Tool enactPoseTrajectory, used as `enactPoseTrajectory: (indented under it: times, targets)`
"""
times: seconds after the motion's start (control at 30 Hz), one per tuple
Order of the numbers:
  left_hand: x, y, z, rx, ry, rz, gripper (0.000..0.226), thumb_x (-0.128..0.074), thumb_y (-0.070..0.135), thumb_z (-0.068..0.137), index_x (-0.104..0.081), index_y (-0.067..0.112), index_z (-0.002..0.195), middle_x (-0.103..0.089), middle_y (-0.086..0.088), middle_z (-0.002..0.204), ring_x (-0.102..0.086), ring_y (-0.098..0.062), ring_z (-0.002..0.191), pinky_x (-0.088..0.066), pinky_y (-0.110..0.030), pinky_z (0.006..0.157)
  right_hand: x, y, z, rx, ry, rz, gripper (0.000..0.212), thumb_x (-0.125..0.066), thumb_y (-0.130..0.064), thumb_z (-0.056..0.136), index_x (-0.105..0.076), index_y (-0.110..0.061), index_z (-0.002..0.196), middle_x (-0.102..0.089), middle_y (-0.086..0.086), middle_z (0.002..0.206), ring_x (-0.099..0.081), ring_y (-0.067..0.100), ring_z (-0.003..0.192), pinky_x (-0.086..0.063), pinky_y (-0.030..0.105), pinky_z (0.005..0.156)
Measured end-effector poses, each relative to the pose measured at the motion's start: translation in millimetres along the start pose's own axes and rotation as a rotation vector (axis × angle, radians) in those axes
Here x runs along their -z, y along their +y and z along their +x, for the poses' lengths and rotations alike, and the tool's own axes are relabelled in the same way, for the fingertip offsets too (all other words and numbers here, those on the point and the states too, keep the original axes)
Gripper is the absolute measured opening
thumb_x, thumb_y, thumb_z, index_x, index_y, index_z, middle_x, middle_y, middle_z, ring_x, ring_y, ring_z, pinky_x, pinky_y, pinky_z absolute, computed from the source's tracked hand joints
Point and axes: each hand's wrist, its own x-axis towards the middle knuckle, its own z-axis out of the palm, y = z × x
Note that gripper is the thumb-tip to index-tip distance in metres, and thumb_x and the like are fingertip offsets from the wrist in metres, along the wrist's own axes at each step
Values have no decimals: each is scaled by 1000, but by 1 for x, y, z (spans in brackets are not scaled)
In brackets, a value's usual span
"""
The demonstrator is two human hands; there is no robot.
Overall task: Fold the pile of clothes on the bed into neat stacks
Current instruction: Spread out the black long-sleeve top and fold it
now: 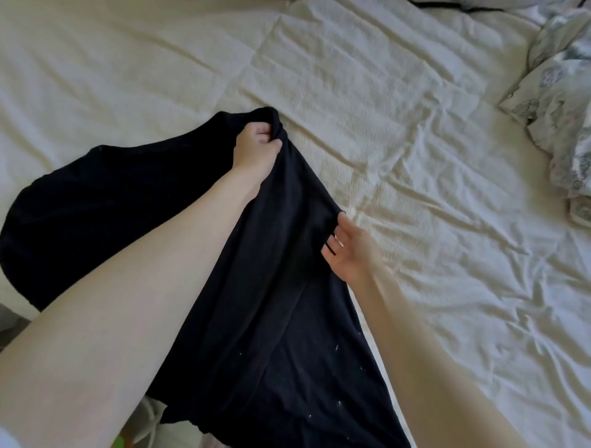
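Note:
A large black garment hangs and drapes over the near left part of the bed, its left portion lying on the sheet. My left hand grips a bunched upper edge of it, fingers curled into the cloth, and lifts it off the bed. My right hand is at the garment's right edge, with the thumb on top and fingers tucked behind the fabric, slightly blurred. The lower end of the garment runs out of view at the bottom.
The bed is covered with a wrinkled cream sheet. A crumpled white and grey patterned duvet lies along the right edge. A dark item shows at the top edge. The bed's left edge is at the lower left.

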Motion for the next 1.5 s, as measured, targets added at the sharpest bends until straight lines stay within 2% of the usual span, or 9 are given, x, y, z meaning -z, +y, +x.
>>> enactPoseTrajectory:
  times: [0.13, 0.37, 0.47, 0.57, 0.73, 0.93, 1.1, 1.27, 1.5]
  targets:
    - [0, -3, -2, -47, 37, 52, 24, -64, 15, 86, -50, 19, 105, -49, 10, 87, -49, -1, 79, -39, -10, 64, 3, -1, -5, -43, -72, 136, 17, -53, -15, 95, -62, -6, 106, -66, 7, 114, -61, 21, 109, -48, 33, 88]
    - [-10, 13, 5, 88, -189, 10, 32, -52, -10, 79, -58, 18, 94, -51, -1, 97, -51, -12, 93, -42, -24, 81, 3, -6, -8, -89, -84, 301, 14, -53, -8, 92, -63, -1, 98, -73, 8, 81, -66, 21, 85, -52, 30, 86]
    - [-6, 22, 13, 155, -207, -96, 66, -53, -9, 79, -36, 7, 141, -50, -2, 107, -50, -17, 104, -45, -24, 82, 6, -8, -7, -90, -110, 361, 14, -53, -7, 90, -63, -1, 98, -73, 8, 80, -65, 21, 88, -48, 29, 93]
    - [-2, 17, 11, 140, -191, -130, 73, -57, -7, 81, -27, 9, 145, -54, -7, 120, -54, -20, 106, -46, -27, 84, 9, -8, -7, -94, -144, 403, 17, -51, -8, 90, -62, -3, 101, -74, 8, 85, -66, 22, 91, -48, 31, 92]
    - [10, -1, -6, 52, -54, 125, 46, -65, 31, 85, -46, 18, 125, -58, 2, 108, -59, -13, 95, -46, -22, 77, 14, -2, -8, -5, -189, 11, 22, -49, -23, 97, -61, -10, 110, -69, 3, 110, -63, 18, 107, -50, 32, 89]
    - [47, -50, -69, -29, -68, 378, 35, -63, 34, 87, -55, 21, 119, -60, 15, 86, -59, -8, 87, -47, -22, 77, 17, 36, -35, 122, -69, -466, 19, -54, -27, 95, -63, -16, 109, -69, 0, 109, -65, 17, 102, -51, 37, 93]
    - [76, -119, -137, 87, -44, 455, 25, -66, 29, 86, -59, 21, 109, -58, 13, 83, -55, -3, 74, -36, -14, 58, 32, 93, -62, -18, -27, -570, 18, -56, -21, 94, -62, -10, 107, -67, 7, 112, -64, 22, 104, -51, 38, 94]
    - [104, -170, -202, 204, -43, 527, 24, -65, 34, 85, -59, 19, 103, -59, 10, 91, -57, -15, 87, -43, -28, 73, 43, 148, -92, -50, -5, -584, 27, -57, -15, 93, -53, -18, 66, -68, 10, 94, -67, 27, 97, -54, 33, 85]
    - [136, -218, -261, 229, -122, 578, 18, -63, 27, 89, -65, 12, 97, -63, -1, 98, -57, -22, 95, -46, -39, 89, 48, 218, -118, -60, 11, -630, 25, -58, -15, 93, -46, -12, 71, -62, 2, 77, -63, 15, 74, -56, 30, 77]
